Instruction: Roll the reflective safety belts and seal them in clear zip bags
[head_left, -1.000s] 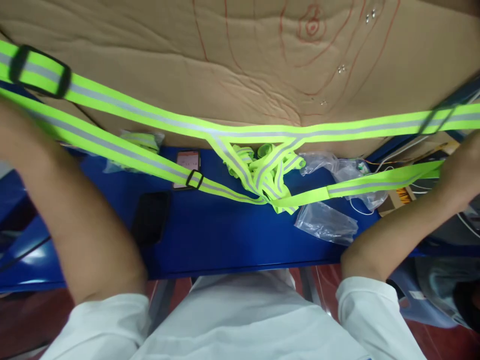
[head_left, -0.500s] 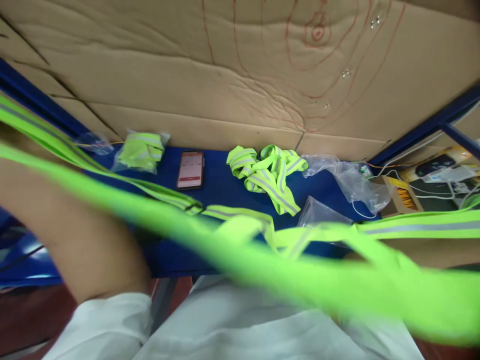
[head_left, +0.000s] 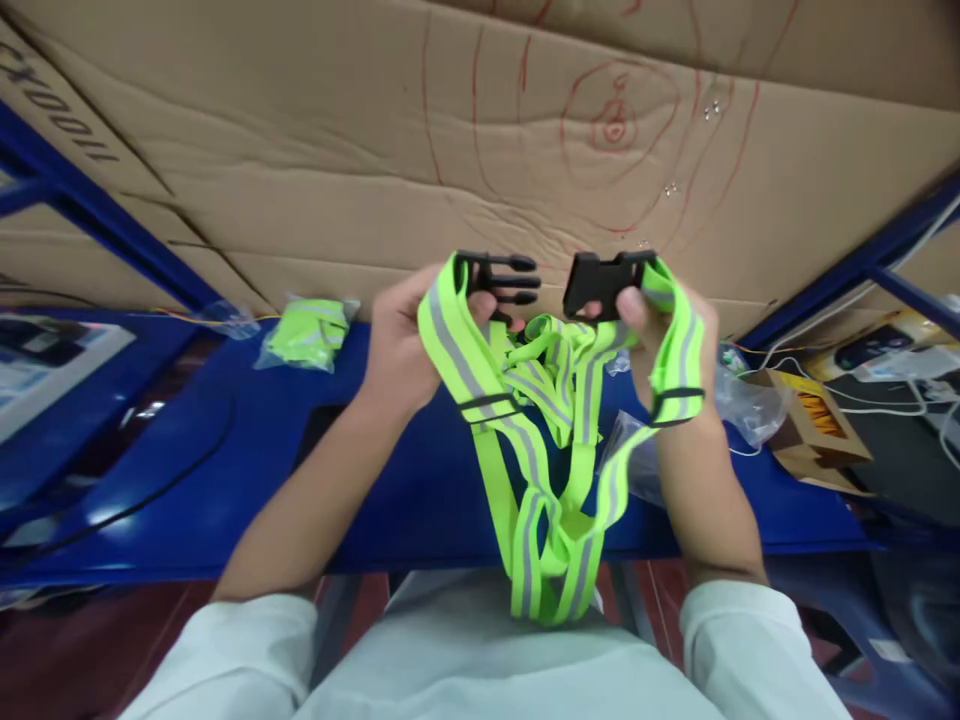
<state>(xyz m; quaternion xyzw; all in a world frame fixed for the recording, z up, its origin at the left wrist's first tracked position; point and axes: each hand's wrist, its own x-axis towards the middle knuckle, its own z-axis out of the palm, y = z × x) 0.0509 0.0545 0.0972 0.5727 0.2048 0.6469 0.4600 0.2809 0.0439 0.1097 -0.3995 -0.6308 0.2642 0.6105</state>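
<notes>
My left hand [head_left: 409, 335] grips the black pronged buckle half [head_left: 499, 280] at one end of a yellow-green reflective strap [head_left: 529, 450]. Its prongs point right. Facing it across a small gap is the black socket half [head_left: 609, 283], held in my right hand [head_left: 671, 325]. The strap hangs in loops from both halves, down toward my lap, with a black slider [head_left: 487, 403] on the left side and another [head_left: 677, 403] on the right. Behind the loops, a second crumpled strap [head_left: 551, 375] lies on the blue table [head_left: 405, 500], partly hidden.
A bagged yellow-green strap [head_left: 306, 333] lies at the table's back left. Clear plastic bags [head_left: 750, 400] and an open cardboard box [head_left: 814, 425] are on the right, near white cables. A large cardboard sheet [head_left: 315, 150] stands behind the table, between blue frame bars.
My hands have come in from the far sides to the middle, now showing the buckle halves. The stretched strap now hangs in loops. The phone on the table is no longer visible.
</notes>
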